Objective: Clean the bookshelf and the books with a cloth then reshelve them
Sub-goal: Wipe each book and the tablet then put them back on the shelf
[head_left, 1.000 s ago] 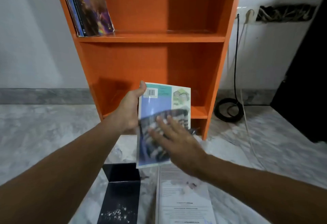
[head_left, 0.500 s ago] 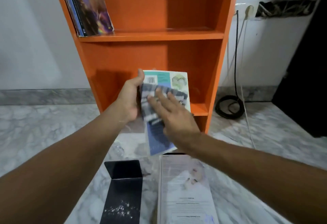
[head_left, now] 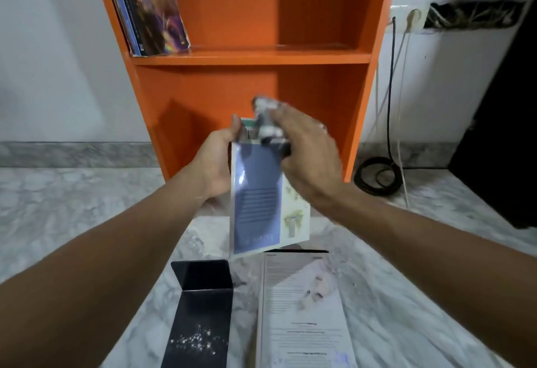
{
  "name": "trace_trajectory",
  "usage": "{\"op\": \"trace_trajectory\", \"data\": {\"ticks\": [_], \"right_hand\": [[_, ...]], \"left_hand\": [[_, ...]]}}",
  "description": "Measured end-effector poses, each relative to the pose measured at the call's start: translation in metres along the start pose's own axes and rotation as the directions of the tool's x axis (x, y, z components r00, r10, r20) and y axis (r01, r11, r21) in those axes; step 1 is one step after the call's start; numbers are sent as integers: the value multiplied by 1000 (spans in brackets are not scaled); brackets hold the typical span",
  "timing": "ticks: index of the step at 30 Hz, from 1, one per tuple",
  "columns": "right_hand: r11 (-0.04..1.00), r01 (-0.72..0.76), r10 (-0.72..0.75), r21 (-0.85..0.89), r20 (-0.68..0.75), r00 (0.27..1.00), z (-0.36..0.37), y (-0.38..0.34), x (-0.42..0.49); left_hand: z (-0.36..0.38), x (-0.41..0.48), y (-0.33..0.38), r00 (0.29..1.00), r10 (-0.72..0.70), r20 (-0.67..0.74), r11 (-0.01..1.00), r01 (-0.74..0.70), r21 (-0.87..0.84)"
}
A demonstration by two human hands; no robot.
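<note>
Nearest us, on the marble floor (head_left: 87,199) in front of the orange bookshelf (head_left: 252,56), lie a black book (head_left: 200,312) and, just to its right, a pale book (head_left: 302,309), both flat and waiting. Above them we hold a blue-and-white book (head_left: 258,199) upright between ourselves and the bookshelf's lower compartment. Our left hand (head_left: 215,164) grips its left edge, fingers wrapped behind and thumb on the cover. Our right hand (head_left: 308,152) is at the book's top edge, its fingers bunched around a striped cloth (head_left: 266,119); the blur hides exactly how they close.

Beyond, the lower compartment of the bookshelf looks bare, and on the shelf above only a few books (head_left: 151,10) lean against the left wall.

We judge ourselves partway through: some books are reshelved, one is being wiped, and at least two on the floor are left. Whether the shelves themselves are wiped, we cannot tell.
</note>
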State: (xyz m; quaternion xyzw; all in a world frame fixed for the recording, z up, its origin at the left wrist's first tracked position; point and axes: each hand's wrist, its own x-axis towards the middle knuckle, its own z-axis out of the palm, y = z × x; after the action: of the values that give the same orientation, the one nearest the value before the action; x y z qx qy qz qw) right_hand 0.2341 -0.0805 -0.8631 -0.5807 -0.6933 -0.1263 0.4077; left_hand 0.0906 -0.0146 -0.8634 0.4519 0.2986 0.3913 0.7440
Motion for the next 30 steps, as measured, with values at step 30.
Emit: {"op": "trace_trajectory", "data": {"ticks": [30], "right_hand": [[992,119,-121,-30,-65,991,-17,64,-18]], "left_hand": [[-25,14,-9,953,64,-296,995,-40,86]]}}
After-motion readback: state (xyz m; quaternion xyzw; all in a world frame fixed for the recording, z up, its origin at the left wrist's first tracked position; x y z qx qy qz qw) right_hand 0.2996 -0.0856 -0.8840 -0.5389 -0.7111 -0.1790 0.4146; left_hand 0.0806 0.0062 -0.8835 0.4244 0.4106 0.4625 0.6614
